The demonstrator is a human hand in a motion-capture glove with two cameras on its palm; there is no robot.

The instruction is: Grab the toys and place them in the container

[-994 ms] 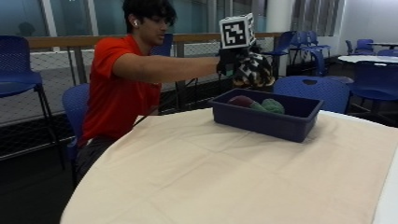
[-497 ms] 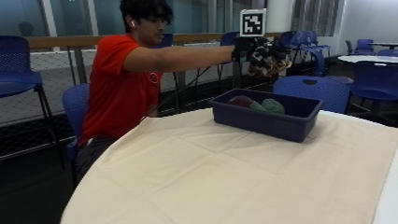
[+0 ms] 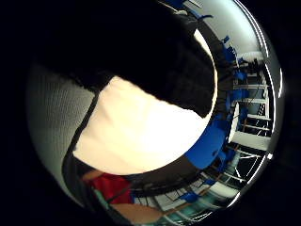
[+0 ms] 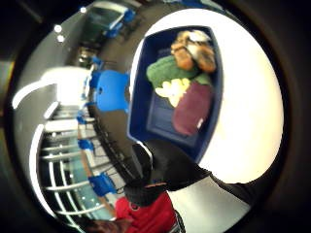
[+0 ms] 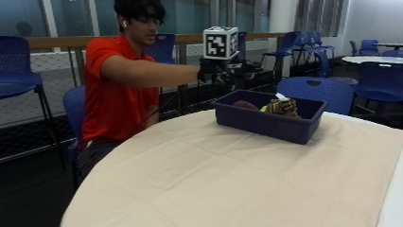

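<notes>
**Layout: worktop, container and contents**

Worktop (image 5: 252, 175): fills the foreground of the outside view, under a cloth.
Container (image 5: 269, 122): stands on the worktop, toward its far side, away from the near edge.
Toys (image 5: 282, 108): lie inside the container, heaped together, touching one another.
Person (image 5: 119, 80): seated behind the worktop, left of the container.
Right hand (image 5: 217, 71): raised above the container's far left corner, apart from it.
Chairs (image 5: 318, 92): behind the worktop, beyond the container.
</notes>
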